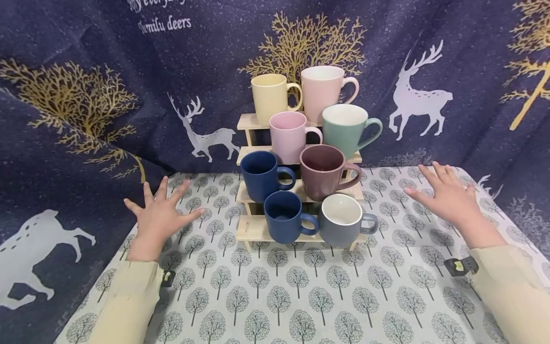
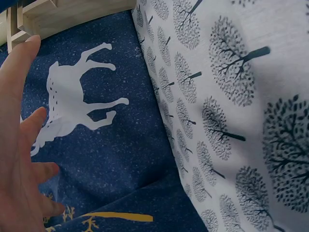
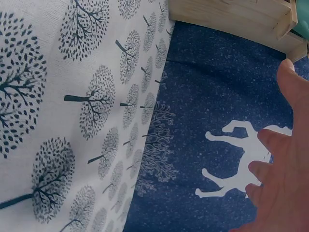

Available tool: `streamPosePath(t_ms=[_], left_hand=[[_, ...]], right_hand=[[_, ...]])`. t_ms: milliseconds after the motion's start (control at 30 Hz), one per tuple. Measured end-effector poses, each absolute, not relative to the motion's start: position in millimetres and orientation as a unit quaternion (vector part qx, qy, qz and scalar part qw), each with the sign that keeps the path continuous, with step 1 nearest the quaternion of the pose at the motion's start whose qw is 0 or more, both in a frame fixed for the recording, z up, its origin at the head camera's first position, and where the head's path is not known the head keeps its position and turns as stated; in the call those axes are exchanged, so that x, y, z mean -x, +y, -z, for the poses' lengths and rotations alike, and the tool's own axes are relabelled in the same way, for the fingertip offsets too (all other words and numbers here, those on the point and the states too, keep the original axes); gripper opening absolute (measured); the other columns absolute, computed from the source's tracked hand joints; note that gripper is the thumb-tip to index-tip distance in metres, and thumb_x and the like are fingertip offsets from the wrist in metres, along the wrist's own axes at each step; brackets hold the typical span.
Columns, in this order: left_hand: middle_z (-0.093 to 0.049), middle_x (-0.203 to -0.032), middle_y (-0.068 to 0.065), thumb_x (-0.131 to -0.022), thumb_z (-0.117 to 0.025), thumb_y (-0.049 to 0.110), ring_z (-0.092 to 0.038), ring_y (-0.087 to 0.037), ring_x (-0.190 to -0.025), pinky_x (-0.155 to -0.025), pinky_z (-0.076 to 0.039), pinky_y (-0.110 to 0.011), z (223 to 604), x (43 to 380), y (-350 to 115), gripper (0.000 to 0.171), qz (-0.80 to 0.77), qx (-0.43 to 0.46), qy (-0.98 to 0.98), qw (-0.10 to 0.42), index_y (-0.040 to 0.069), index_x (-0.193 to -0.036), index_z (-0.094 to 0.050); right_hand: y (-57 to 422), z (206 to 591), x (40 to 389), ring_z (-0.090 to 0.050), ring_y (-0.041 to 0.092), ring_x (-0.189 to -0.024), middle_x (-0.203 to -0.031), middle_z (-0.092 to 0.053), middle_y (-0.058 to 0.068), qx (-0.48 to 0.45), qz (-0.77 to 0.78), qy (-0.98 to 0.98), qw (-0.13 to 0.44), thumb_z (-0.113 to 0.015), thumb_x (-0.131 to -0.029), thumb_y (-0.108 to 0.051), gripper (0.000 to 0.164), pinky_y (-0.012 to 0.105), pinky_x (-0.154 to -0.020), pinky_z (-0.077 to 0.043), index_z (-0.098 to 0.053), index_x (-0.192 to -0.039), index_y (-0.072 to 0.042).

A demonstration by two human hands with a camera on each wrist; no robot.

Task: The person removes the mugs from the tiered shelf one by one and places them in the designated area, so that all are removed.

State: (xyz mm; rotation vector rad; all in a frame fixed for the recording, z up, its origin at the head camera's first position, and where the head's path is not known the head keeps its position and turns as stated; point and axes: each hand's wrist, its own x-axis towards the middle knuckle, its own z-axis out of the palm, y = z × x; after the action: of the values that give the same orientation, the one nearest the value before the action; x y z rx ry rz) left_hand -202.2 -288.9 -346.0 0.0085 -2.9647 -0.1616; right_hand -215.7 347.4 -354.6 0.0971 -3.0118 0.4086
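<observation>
My left hand is spread with fingers apart at the left of the table and holds nothing. On the right side, my right hand is likewise spread and holds nothing. Between them stands a stepped wooden rack with mugs in pairs on its tiers. The top tier bears a yellow mug and a light pink mug. Below are a lilac mug and a green mug, then a navy mug and a maroon mug. A second navy mug and a grey mug occupy the lowest tier.
A white cloth with a tree print covers the table. Behind and at the left hangs a dark blue curtain with deer and golden trees. Every mug's handle points to the right. Dark bands circle my wrists.
</observation>
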Motion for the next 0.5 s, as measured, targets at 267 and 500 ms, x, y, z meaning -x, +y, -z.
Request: streamPosePath(t_ms=[267,500], left_hand=[[-0.019,-0.169,-0.026,-0.084,-0.061,0.077,-0.007,-0.068,-0.150,-0.102,0.000,-0.100,355.3,200.0,-286.3,0.090,0.048,-0.002,-0.994,0.100,0.028,-0.157,-0.040],[-0.022,-0.167,-0.029,-0.087,-0.063,0.068,-0.012,-0.067,-0.149,-0.104,-0.010,-0.098,358.7,194.3,-280.5,0.086,0.059,-0.006,-0.993,0.106,0.023,-0.156,-0.040]], right_hand=[[344.0,358.3,213.3,0.005,0.056,-0.156,-0.170,0.006,0.026,-0.038,-0.163,-0.985,0.044,-0.042,-0.103,-0.060,0.086,0.097,-0.103,-0.002,-0.004,-0.165,-0.013],[342.4,362.8,207.6,-0.007,0.060,-0.153,-0.169,-0.005,0.031,-0.047,-0.201,-0.975,0.084,-0.046,-0.105,-0.050,0.079,0.092,-0.107,-0.012,-0.015,-0.164,-0.008]])
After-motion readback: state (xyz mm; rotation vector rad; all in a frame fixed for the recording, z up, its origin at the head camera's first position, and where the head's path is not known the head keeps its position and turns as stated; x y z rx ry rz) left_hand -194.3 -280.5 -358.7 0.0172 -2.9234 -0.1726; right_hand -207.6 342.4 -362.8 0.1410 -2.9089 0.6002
